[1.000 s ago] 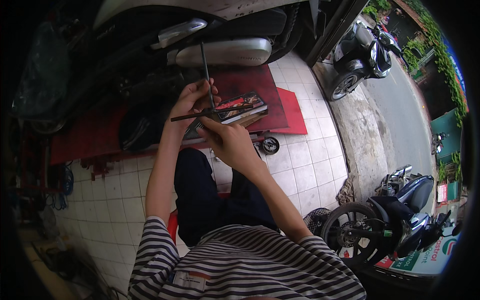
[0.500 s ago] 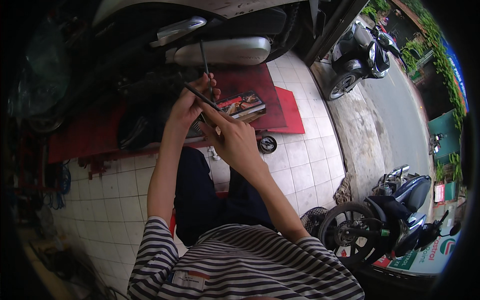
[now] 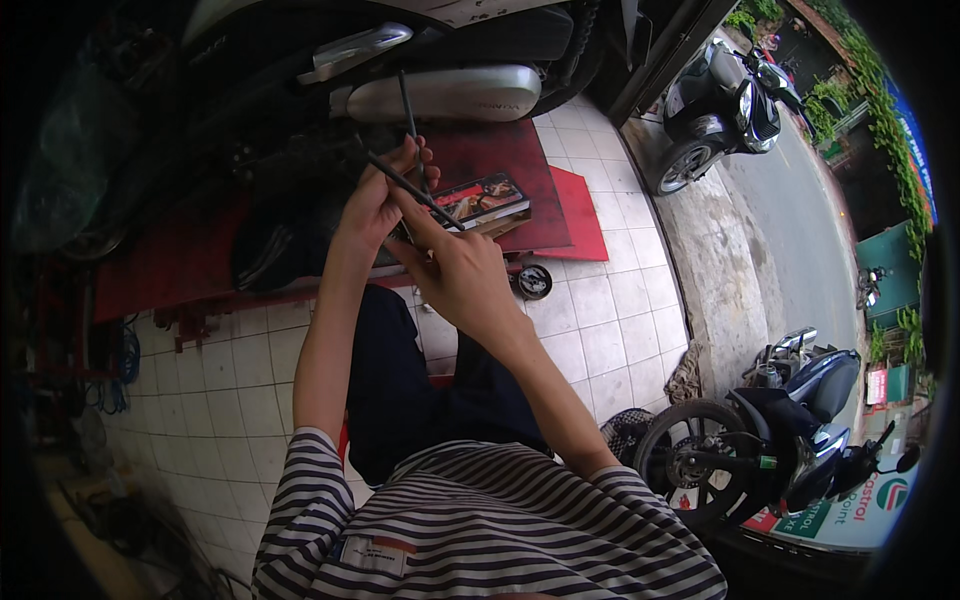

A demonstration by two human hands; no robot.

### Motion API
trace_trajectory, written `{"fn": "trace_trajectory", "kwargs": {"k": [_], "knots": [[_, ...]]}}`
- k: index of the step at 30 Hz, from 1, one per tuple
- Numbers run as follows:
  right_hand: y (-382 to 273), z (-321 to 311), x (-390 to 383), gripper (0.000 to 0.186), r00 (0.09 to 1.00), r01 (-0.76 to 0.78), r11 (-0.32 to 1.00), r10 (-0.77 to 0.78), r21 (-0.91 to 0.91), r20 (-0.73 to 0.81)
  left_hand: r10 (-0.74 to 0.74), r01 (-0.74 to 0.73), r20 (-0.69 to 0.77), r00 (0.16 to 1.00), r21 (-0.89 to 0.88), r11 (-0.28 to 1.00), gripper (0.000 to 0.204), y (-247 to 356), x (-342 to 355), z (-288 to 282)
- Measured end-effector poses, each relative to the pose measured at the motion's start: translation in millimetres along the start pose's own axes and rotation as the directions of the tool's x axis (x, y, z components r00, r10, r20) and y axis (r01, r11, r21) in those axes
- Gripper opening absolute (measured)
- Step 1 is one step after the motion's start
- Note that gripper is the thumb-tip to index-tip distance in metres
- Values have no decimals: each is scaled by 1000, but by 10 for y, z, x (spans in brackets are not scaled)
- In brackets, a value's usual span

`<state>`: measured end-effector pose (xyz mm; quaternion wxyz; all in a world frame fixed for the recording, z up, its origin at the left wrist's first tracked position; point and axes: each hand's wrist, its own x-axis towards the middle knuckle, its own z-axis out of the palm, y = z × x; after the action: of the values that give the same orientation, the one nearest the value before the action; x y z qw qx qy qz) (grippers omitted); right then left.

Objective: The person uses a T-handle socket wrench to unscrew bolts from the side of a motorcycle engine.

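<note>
On white tiled floor (image 3: 610,340), red mat (image 3: 520,170).

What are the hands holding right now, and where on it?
Two thin dark rods: the left hand and right hand pinch them at their lower ends, the upper ends sticking out free.

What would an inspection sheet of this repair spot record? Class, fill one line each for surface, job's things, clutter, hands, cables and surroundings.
Surface: white tiled floor with a red mat under a scooter.
Job's things: two thin dark rods, crossed, held between both hands.
Clutter: printed flat box; small round black part on the tiles.
Hands: left hand and right hand each grip a rod.
Cables: blue coil at the left edge.
Surroundings: parked motorbikes, street to the right.
</note>
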<state>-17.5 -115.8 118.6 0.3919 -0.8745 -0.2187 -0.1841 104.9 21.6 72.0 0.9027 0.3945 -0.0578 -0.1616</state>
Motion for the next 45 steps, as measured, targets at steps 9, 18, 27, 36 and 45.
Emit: {"fn": "trace_trajectory", "kwargs": {"k": [9, 18, 27, 36, 45], "knots": [[-58, -18, 22, 64, 995, -42, 998, 38, 37, 88, -3, 4, -24, 1000, 21, 1000, 31, -2, -15, -2], [-28, -24, 28, 65, 998, -35, 994, 30, 101, 49, 27, -27, 6, 1000, 8, 1000, 31, -10, 7, 46], [-263, -61, -27, 65, 992, -87, 881, 122, 466, -45, -3, 3, 15, 1000, 16, 1000, 32, -47, 53, -86], [-142, 312, -158, 66, 931, -357, 611, 172, 707, 321, -39, 26, 43, 998, 264, 964, 34, 138, 51, 116], [76, -1, -243, 62, 879, -378, 335, 424, 863, 220, -88, 72, 107, 990, 146, 987, 29, 174, 45, 98]]}}
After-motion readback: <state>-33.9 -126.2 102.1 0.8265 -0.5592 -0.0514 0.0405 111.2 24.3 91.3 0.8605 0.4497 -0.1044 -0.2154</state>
